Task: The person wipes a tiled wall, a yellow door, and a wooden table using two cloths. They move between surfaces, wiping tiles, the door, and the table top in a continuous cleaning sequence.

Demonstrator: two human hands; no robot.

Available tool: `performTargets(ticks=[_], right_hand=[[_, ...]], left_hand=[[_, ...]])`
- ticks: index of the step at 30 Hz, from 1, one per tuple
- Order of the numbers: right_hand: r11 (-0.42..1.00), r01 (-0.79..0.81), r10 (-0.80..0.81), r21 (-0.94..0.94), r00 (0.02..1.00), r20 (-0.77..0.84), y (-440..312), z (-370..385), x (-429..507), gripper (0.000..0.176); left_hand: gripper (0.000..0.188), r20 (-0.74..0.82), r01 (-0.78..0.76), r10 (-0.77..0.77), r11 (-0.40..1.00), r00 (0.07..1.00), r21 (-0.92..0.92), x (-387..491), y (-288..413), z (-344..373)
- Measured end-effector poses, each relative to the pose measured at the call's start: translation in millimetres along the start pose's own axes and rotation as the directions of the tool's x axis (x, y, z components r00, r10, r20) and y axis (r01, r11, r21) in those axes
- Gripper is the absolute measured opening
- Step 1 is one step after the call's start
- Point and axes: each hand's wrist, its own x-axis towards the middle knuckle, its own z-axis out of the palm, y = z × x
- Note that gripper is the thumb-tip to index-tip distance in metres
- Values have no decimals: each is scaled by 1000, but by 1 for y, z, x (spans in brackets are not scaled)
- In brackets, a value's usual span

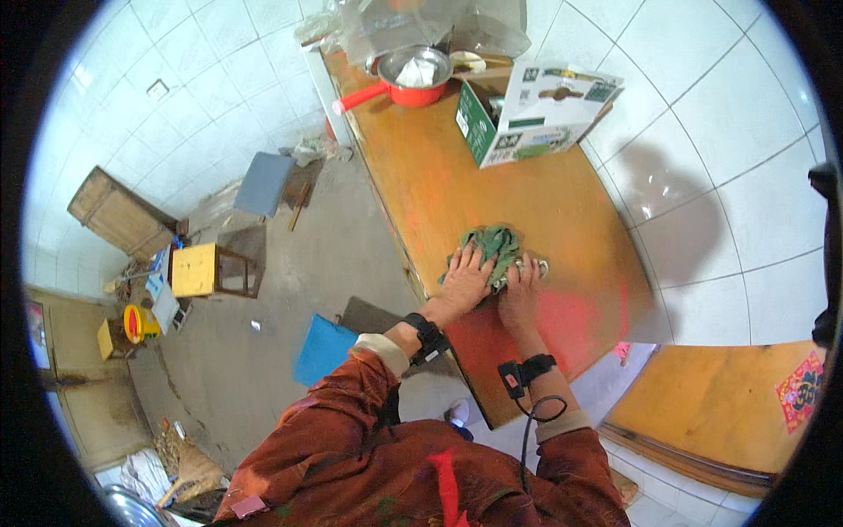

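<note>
A crumpled green cloth (497, 245) lies on the wooden table (421, 178), with a pale, patterned piece (541, 268) showing at its right edge. My left hand (466, 280) holds the cloth down from the left, its fingers spread over the folds. On the near right side, my right hand (519, 296) has its fingers bent over the cloth's edge and the pale piece. Part of the bundle is hidden under both hands. Each wrist wears a black strap with a small device.
Farther along the table stand an open green-and-white cardboard box (540, 122) and a red-handled pan (418, 95) beside plastic bags (402, 29). A tiled wall (705, 217) borders the right side. Stools (194, 270) and a yellow bucket (141, 324) stand on the floor to the left.
</note>
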Motion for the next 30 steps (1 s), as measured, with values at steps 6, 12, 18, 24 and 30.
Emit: performTargets(ticks=[6, 12, 18, 24, 30], right_hand=[[1000, -23, 22, 9, 998, 56, -52, 37, 99, 61], [998, -49, 46, 50, 997, 61, -41, 60, 136, 60], [995, 7, -9, 99, 1000, 11, -41, 56, 135, 58], [998, -4, -5, 69, 990, 141, -47, 34, 125, 57], [978, 169, -186, 121, 970, 154, -49, 10, 58, 54]], left_hand=[[77, -177, 174, -181, 983, 967, -59, 68, -125, -37], [76, -207, 216, -228, 973, 951, -80, 113, -184, -47], [72, -257, 253, -268, 963, 929, -91, 105, -175, -44], [69, -241, 299, -317, 948, 917, -110, 48, -121, -23], [71, -220, 276, -290, 957, 931, -93, -6, -69, -4]])
